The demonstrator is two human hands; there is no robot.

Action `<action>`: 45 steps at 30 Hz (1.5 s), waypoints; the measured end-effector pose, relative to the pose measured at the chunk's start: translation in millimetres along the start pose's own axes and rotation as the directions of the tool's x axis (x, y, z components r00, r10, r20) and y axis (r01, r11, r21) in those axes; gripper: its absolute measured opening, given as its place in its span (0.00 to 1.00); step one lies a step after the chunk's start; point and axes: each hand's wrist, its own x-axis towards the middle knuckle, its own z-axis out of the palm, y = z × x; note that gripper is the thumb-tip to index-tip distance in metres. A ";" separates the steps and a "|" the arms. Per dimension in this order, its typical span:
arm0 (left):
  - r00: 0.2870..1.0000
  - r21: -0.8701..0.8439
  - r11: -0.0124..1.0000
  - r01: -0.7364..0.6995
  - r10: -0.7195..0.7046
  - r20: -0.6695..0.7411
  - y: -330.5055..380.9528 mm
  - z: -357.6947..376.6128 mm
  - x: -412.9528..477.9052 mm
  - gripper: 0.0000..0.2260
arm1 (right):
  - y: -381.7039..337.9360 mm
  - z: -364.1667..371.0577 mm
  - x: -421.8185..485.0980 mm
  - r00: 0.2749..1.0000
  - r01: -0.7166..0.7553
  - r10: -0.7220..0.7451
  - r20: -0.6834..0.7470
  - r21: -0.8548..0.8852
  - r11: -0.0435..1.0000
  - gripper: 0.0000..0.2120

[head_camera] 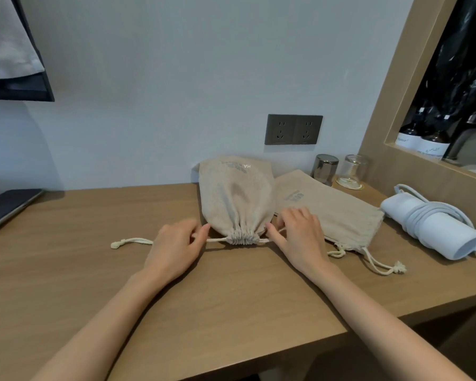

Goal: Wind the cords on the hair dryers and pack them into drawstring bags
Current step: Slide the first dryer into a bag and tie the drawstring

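A bulging beige drawstring bag (232,199) lies on the wooden desk (176,298), its gathered mouth (243,238) cinched tight and facing me. My left hand (176,248) pinches the drawstring on the left of the mouth; the cord's knotted end (117,244) trails left. My right hand (300,235) pinches the drawstring on the right. A second, flat beige bag (333,213) lies to the right with loose strings (379,266). A white hair dryer (434,229) with its cord wound round it lies at the far right.
A dark double wall socket (293,129) sits above the bags. Two glass tumblers (338,170) stand behind the flat bag. A dark tablet-like device (6,207) lies at the left edge. Bottles (423,141) stand in a wooden niche at the right.
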 end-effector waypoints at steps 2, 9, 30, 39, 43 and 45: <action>0.991 0.044 0.997 -0.059 0.064 -0.115 0.8 2.1 -3.2 0.11 | -3.3 -1.0 -5.8 0.995 0.012 -0.013 -0.101 -0.010 1.000 0.14; 0.939 0.161 0.936 -0.312 0.330 -0.101 23.2 11.2 -21.0 0.19 | -17.4 -8.5 -30.6 0.983 0.180 -0.179 -0.050 0.011 0.984 0.17; 0.987 -0.722 0.673 0.161 -0.115 0.114 45.6 -21.6 10.2 0.08 | -46.9 -27.2 7.9 0.831 -0.522 0.268 0.487 0.849 0.078 0.08; 0.988 -0.615 0.788 0.041 0.062 0.145 52.6 -28.3 42.5 0.10 | -70.4 -9.6 13.1 0.934 -0.156 -0.101 0.343 0.644 0.749 0.12; 0.945 -0.611 0.789 0.060 0.152 0.289 50.0 -23.0 51.8 0.10 | -66.9 -4.6 5.0 0.940 -0.090 -0.159 0.303 0.669 0.737 0.08; 0.919 -0.595 0.803 0.027 0.214 0.331 47.9 -19.0 54.1 0.10 | -66.2 -3.6 1.2 0.956 -0.113 -0.120 0.267 0.717 0.688 0.14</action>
